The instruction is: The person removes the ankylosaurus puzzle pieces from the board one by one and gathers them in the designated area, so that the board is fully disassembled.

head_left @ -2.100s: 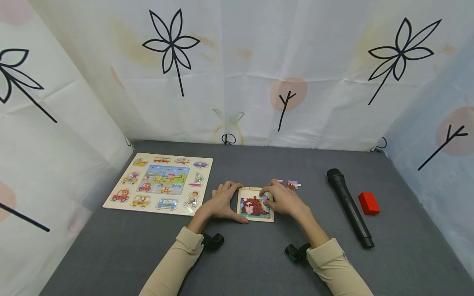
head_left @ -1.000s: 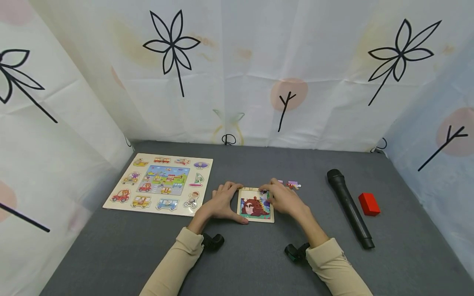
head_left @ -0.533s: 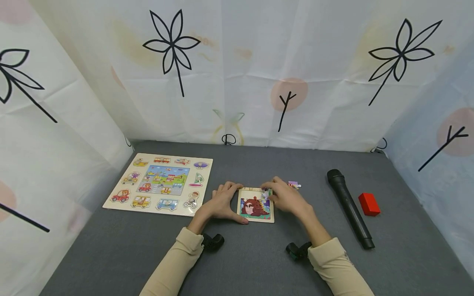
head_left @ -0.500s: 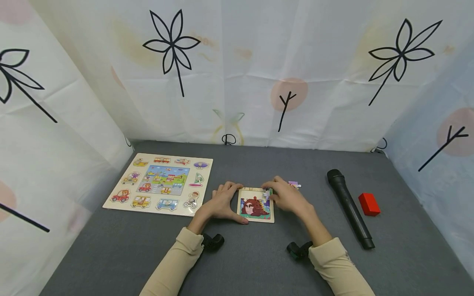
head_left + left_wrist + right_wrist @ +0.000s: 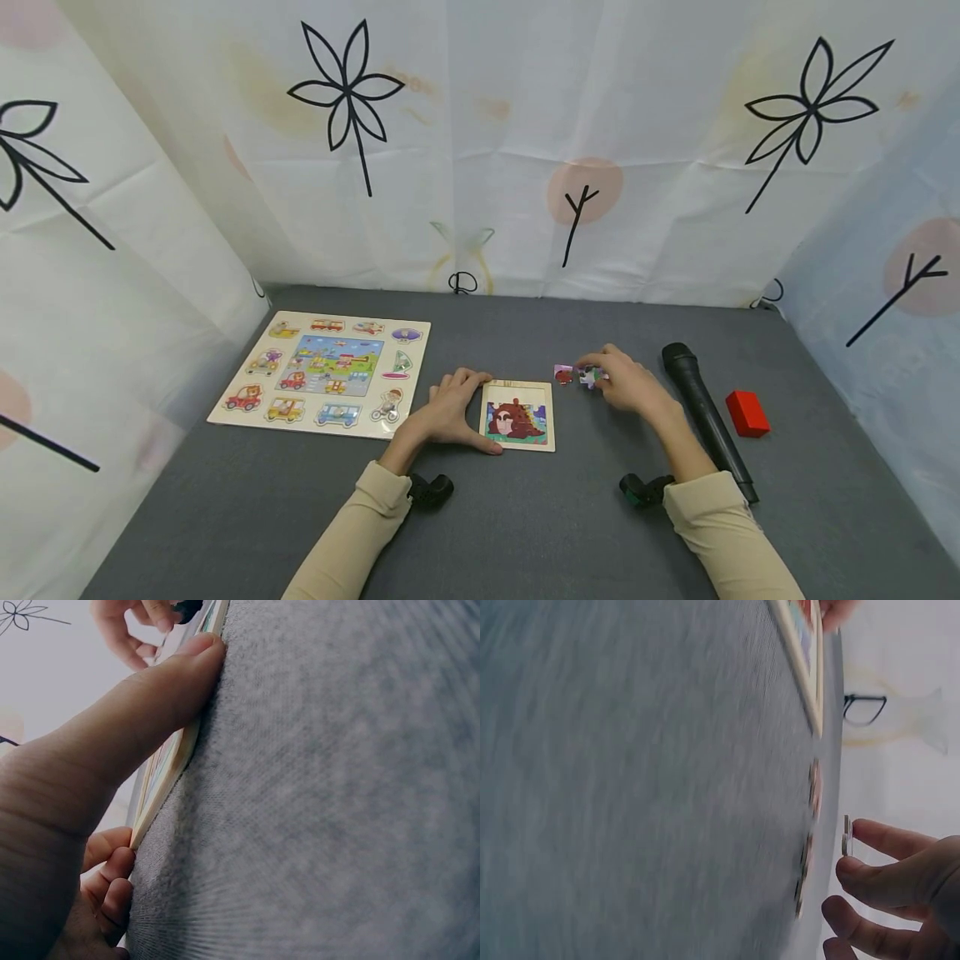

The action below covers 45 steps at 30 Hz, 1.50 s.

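Observation:
My left hand (image 5: 450, 412) grips the small wooden jigsaw puzzle (image 5: 517, 417), thumb at its near edge and fingers at the far left corner. Its lower part shows a red-brown dinosaur picture; the upper part is bare wood. To its right, my right hand (image 5: 630, 383) pinches a jigsaw piece (image 5: 847, 836) between thumb and index finger, raised above the table in the right wrist view. Under and beside that hand lie loose pieces: a pink-and-red piece (image 5: 563, 374) in the head view, and another piece (image 5: 805, 874) in the right wrist view, partly hidden from the head camera.
A large wooden vehicle puzzle board (image 5: 258, 408) lies at the left, close to my left hand. On the right are a black microphone (image 5: 701, 400), partly behind my right forearm, and a red block (image 5: 747, 414). A white printed curtain (image 5: 487, 208) closes off the back.
My right hand has moved right, from the puzzle's upper right corner to above the loose pieces, carrying the pinched piece. The puzzle's upper area is now uncovered. My left hand has stayed put.

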Available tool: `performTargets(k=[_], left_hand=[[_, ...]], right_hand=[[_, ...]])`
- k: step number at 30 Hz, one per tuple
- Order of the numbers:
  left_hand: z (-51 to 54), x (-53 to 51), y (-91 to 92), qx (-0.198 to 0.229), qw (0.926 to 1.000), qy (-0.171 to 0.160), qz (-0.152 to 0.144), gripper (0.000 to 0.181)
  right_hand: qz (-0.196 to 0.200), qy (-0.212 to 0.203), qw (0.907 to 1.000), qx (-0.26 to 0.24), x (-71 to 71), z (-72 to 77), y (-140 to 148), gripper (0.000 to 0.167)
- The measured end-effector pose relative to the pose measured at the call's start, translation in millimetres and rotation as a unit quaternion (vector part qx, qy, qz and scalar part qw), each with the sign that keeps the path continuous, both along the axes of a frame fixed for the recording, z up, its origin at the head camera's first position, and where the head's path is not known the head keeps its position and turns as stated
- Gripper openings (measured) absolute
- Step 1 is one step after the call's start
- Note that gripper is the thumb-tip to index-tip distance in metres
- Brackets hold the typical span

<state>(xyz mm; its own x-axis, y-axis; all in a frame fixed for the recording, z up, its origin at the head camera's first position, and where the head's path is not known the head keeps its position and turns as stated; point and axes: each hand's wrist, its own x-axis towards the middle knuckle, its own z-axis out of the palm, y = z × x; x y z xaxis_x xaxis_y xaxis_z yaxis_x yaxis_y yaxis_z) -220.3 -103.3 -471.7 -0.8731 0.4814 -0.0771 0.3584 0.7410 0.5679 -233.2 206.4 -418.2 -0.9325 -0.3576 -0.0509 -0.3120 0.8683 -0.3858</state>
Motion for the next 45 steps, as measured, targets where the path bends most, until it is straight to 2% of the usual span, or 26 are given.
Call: performTargets(k=[10,17,35,45], left_hand=[[-2.3,-1.1,-0.4,0.0,1.0,0.001,-0.002,0.111],[-1.8,-1.7,-1.2,-0.003,1.0,0.003,-0.005,0.111],[-1.3,-1.2,-0.5,0.0,1.0,-0.001,-0.003,0.112],[-1.2,-0.9,-0.8,0.0,1.0,0.001,-0.005,0.112]], right_hand=[[-0.004,-0.011,0.9999,0.011,-8.1,0.0,30,0.036],[-0.023,-0.021,0.9993,0.021,-9.6,-1.6,42,0.036],[-0.033,-0.029,0.9984,0.034,-9.3,-8.0,47,0.037],[-0.042,-0.035,0.9982,0.025,-7.8,-10.8,46,0.039]])
